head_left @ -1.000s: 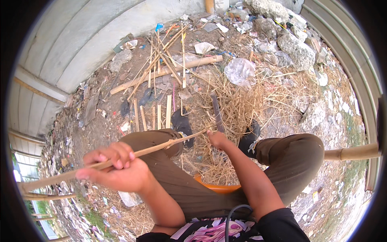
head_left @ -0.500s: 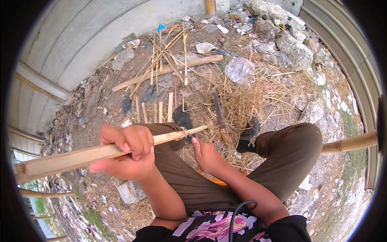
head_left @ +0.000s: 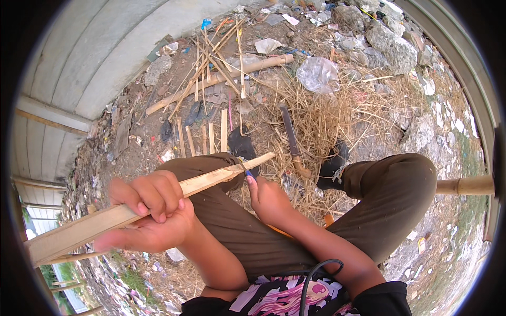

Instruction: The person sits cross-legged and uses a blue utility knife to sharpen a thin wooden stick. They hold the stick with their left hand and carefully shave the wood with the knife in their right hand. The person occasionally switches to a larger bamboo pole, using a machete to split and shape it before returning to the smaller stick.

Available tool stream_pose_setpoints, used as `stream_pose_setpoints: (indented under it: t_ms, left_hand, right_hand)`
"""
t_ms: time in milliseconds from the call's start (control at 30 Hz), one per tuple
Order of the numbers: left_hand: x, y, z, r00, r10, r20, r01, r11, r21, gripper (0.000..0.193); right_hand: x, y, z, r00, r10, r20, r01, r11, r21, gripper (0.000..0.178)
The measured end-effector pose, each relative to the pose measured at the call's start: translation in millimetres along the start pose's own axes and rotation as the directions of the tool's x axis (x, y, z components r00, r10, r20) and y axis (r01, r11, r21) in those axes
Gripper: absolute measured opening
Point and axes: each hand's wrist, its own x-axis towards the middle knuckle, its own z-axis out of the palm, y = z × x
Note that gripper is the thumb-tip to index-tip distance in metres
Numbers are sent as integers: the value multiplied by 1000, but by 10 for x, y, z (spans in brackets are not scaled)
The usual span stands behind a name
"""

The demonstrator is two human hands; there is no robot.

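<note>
A long pale bamboo strip (head_left: pixel 211 180) slants across my lap, its tapered tip towards the middle and its wide end at the far left. My left hand (head_left: pixel 153 213) is wrapped round it, palm up, fingers curled over the top. Close to the tip, my right hand (head_left: pixel 271 201) is closed on a small knife with a blue handle (head_left: pixel 249 172). The thin blade lies across the strip's upper edge; most of the handle is hidden in my fist. My thumb points up along the handle.
A machete (head_left: pixel 290 134) with a wooden handle lies between my feet on dry straw (head_left: pixel 319 121). Several cut bamboo pieces (head_left: pixel 211 138) stand left of it. Beyond are a pile of thin sticks (head_left: pixel 219 58), a thicker bamboo length (head_left: pixel 174 99), a plastic bag (head_left: pixel 318 75) and rubble (head_left: pixel 390 47).
My left hand has shifted left and down, and the strip now slants more steeply. A pale shaving curled at the blade before no longer shows. My right hand has barely moved.
</note>
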Motion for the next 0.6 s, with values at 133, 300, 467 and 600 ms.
stream_pose_setpoints:
  t_ms: [133, 300, 467, 600]
  left_hand:
    - [-4, -11, 45, 999, 2, 46, -3, 1000, 12, 64]
    - [-8, 4, 13, 1000, -2, -14, 2, 1000, -2, 64]
    - [10, 35, -62, 999, 0, -51, 0, 1000, 6, 65]
    - [7, 38, -93, 998, 13, -66, -13, 1000, 1, 67]
  right_hand:
    - [97, 169, 23, 999, 50, -4, -50, 998, -36, 57]
    - [135, 220, 85, 996, 64, 65, -65, 998, 9, 58]
    - [121, 178, 94, 997, 56, 59, -54, 998, -41, 58]
    - [114, 132, 81, 994, 78, 73, -73, 995, -62, 57]
